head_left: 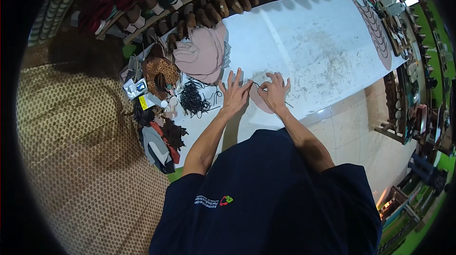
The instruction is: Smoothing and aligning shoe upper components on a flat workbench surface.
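A pinkish oval piece shaped like a shoe sole (259, 101) lies on the white table near its front edge. Over its far end runs a thin dark strip (255, 83). My left hand (232, 94) pinches the strip between thumb and forefinger, its other fingers raised. On the other side my right hand (274, 91) also pinches it, resting over the sole's right part and hiding some of it. Left of my left hand sits a tangled heap of black strips (192, 99), with a few loose ones beside it.
A stack of pink sole pieces (202, 55) lies beyond the black heap. Leopard-print material (160, 72) and scraps crowd the left end. Brown shoe forms (233, 3) line the far edge of the white table (313, 41). Overlapping soles (373, 29) lie at the far right.
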Tool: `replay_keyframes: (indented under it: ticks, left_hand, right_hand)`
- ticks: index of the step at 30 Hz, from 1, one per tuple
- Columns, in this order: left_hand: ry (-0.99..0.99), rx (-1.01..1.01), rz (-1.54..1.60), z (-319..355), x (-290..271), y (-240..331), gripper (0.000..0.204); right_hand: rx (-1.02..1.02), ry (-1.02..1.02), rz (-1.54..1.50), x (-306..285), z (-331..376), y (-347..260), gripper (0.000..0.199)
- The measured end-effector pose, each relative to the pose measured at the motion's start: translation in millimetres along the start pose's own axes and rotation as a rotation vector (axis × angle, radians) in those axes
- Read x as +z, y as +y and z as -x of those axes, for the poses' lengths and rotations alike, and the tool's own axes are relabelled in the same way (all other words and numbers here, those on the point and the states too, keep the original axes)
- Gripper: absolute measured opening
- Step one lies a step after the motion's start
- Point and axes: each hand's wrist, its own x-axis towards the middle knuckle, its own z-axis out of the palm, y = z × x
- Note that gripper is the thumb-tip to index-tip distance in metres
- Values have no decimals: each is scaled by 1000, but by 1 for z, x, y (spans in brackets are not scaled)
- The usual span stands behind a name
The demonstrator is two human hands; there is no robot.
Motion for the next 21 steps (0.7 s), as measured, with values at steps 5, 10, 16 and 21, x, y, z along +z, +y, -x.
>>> replay_keyframes:
  ticks: [5,10,16,21]
  left_hand:
    - [20,37,-44,-1,2,-3,41]
    - [19,63,-104,-1,1,-3,43]
    - [-16,78,-153,-2,1,-1,46]
    - [-68,-32,-1,-4,1,3,45]
  right_hand:
    - [26,-45,17,0,-2,3,14]
    - [-17,-18,42,-3,-3,-2,14]
    - [-16,-12,40,-2,2,-10,15]
    - [0,6,6,1,4,-9,15]
